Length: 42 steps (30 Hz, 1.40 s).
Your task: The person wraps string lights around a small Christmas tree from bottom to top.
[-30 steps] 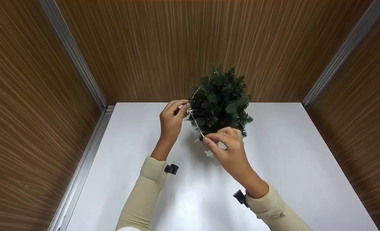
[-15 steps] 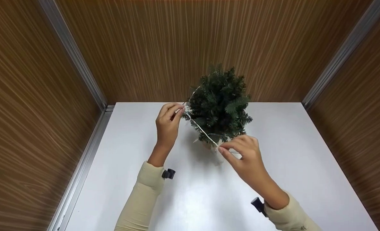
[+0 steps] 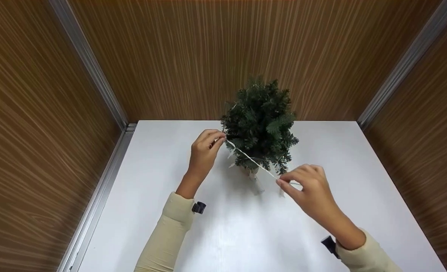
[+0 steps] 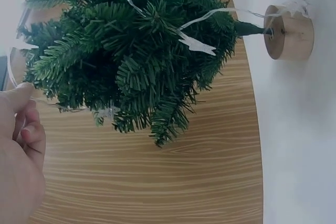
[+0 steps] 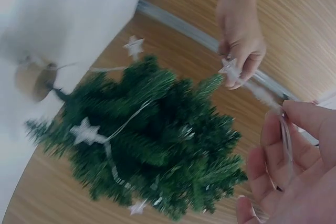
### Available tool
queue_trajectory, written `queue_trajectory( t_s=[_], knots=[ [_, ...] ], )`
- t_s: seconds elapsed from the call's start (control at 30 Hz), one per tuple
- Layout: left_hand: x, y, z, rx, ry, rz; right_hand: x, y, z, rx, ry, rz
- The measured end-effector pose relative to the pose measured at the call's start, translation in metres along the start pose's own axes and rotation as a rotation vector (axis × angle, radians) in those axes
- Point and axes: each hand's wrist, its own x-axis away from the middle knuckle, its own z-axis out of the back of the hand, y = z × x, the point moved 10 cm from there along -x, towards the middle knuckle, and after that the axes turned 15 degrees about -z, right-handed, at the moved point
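A small green artificial Christmas tree [image 3: 261, 124] stands at the back of the white table on a round wooden base [image 4: 296, 38]. Clear string lights [image 3: 252, 160] stretch in a slanting line between my two hands, in front of the tree. My left hand [image 3: 204, 151] pinches the strand by the tree's left side. Lower and to the right, my right hand [image 3: 309, 190] pinches it between thumb and index finger. Star-shaped lights, such as one star [image 5: 86, 131] in the right wrist view and another star [image 4: 197, 44] in the left wrist view, hang on the branches.
Wood-grain panels [image 3: 178, 60] enclose the white table [image 3: 223, 234] at the back and both sides. A metal rail [image 3: 95, 211] runs along the left edge. Part of the strand trails down by the wooden base onto the table.
My right hand has moved right and toward me, lengthening the taut stretch of string lights between my hands. My left hand has shifted slightly toward me. The tree stays in place.
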Motion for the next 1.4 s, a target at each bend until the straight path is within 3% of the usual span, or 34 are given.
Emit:
queue_trajectory(
  t_s=[0.3, 0.67, 0.9, 1.13, 1.3, 1.4],
  knots=[
    [0.001, 0.004, -0.005, 0.006, -0.058, -0.003, 0.002, 0.024, 0.013, 0.039, -0.081, -0.043],
    [-0.004, 0.012, -0.011, 0.017, -0.121, -0.027, -0.034, 0.032, 0.067, 0.155, 0.105, -0.006],
    [-0.007, 0.015, -0.014, 0.028, -0.152, -0.019, -0.069, 0.028, 0.086, 0.173, 0.196, -0.022],
    [-0.007, 0.013, -0.016, 0.032, -0.141, 0.017, -0.103, 0.018, 0.09, 0.172, 0.298, 0.016],
    [-0.008, 0.013, -0.019, 0.023, -0.149, 0.017, -0.12, 0.023, 0.077, 0.256, 0.273, 0.03],
    [-0.008, 0.012, -0.02, 0.024, -0.148, 0.017, -0.126, 0.034, 0.07, 0.251, 0.249, -0.011]
  ],
)
